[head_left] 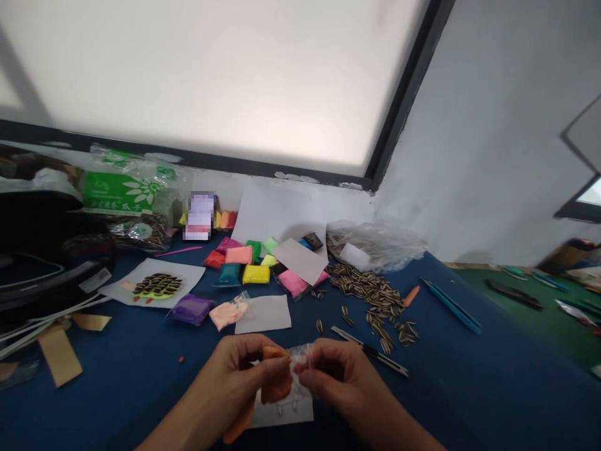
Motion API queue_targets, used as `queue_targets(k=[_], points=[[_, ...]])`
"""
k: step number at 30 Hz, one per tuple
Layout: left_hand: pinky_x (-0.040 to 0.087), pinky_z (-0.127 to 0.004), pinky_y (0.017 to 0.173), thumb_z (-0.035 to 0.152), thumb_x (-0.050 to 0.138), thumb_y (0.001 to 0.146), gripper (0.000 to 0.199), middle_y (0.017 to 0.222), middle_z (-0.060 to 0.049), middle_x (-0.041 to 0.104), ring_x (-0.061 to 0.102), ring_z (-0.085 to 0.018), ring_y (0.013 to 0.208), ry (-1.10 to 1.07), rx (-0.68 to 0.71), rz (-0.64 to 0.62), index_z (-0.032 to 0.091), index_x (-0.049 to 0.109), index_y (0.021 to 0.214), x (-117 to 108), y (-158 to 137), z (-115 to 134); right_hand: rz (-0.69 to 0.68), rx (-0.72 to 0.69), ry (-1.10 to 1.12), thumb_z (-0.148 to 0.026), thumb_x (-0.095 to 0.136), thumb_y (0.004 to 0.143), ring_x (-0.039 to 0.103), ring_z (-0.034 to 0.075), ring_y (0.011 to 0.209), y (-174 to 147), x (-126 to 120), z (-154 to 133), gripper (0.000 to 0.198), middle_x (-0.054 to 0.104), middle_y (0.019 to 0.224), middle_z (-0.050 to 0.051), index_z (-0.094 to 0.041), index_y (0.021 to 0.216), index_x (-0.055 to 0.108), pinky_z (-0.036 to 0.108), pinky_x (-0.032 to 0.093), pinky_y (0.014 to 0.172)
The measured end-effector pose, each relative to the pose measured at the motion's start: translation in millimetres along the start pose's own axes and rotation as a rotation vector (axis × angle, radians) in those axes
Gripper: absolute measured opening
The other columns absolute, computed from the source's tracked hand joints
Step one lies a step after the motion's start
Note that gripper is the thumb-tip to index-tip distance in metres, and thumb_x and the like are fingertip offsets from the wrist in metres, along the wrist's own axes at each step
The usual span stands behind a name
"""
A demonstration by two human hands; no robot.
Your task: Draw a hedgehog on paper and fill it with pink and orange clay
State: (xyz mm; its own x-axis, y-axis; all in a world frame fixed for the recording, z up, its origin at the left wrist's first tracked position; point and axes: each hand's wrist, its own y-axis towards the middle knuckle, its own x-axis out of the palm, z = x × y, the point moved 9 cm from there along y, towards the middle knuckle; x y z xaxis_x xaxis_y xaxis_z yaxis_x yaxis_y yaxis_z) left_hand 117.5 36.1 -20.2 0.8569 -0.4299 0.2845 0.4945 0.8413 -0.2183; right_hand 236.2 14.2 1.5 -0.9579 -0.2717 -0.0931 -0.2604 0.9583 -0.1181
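My left hand (253,369) is closed on a lump of orange modelling clay (277,379). Another orange strip (240,421) hangs below that hand; whether it joins the lump I cannot tell. Thumb and fingers of my right hand (335,373) pinch a clear plastic wrapper (303,360) beside the clay. Under both hands lies a white paper (300,410) with a pencil drawing, partly covered. Just beyond my right hand rests a utility knife (370,351), near striped sunflower seeds (366,288).
Several coloured clay packets (256,274) lie mid-table. At left, a paper (154,266) bears a green clay shape (159,288) set with seeds. Blue tweezers (451,305) lie right, a phone (200,216) stands at the back, and a seed bag (124,194) is behind left.
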Motion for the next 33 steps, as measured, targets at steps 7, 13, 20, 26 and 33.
queue_targets(k=[7,13,20,26,33], points=[[0.047,-0.023,0.062,0.047,0.092,0.058,0.042,0.071,-0.001,0.075,0.064,-0.014,0.064,-0.051,-0.032,0.024,0.017,0.072,0.079,-7.4,2.9,-4.0,0.013,-0.008,0.006,-0.031,0.071,0.081,0.046,0.013,0.065,2.2,-5.9,1.1,0.014,0.057,0.07,-0.002,-0.017,0.081,0.068,0.025,0.035,0.06],[0.05,-0.026,0.075,0.04,0.09,0.058,0.032,0.074,-0.002,0.075,0.067,-0.017,0.074,-0.012,-0.073,-0.008,0.018,0.074,0.075,-5.0,2.9,-9.2,0.025,-0.028,-0.063,-0.031,0.065,0.084,0.038,0.012,0.059,0.9,-7.9,-4.5,0.014,0.049,0.066,-0.004,-0.018,0.085,0.071,0.025,0.03,0.055],[0.05,-0.028,0.073,0.038,0.089,0.056,0.031,0.073,-0.002,0.073,0.065,-0.019,0.074,0.022,-0.028,0.052,0.018,0.072,0.073,-6.6,2.2,-4.4,0.017,-0.072,-0.11,-0.023,0.062,0.084,0.052,0.016,0.073,1.4,-5.1,-7.3,0.01,0.061,0.077,0.001,-0.018,0.079,0.068,0.028,0.04,0.068],[0.047,-0.026,0.066,0.027,0.086,0.05,0.029,0.068,0.001,0.069,0.06,-0.016,0.067,-0.019,-0.03,0.061,0.019,0.064,0.067,-6.4,2.6,-7.1,0.034,-0.036,-0.081,-0.027,0.076,0.076,0.044,0.013,0.063,1.0,-4.6,-0.4,0.014,0.047,0.065,-0.005,-0.018,0.069,0.068,0.025,0.036,0.061],[0.047,-0.026,0.066,0.031,0.088,0.051,0.032,0.067,0.0,0.068,0.06,-0.016,0.067,-0.019,0.015,0.128,0.019,0.062,0.064,-10.5,2.1,-8.0,0.006,-0.09,-0.183,-0.027,0.072,0.08,0.049,0.013,0.064,0.8,5.4,-1.4,0.014,0.054,0.069,-0.003,-0.018,0.072,0.065,0.025,0.036,0.059]])
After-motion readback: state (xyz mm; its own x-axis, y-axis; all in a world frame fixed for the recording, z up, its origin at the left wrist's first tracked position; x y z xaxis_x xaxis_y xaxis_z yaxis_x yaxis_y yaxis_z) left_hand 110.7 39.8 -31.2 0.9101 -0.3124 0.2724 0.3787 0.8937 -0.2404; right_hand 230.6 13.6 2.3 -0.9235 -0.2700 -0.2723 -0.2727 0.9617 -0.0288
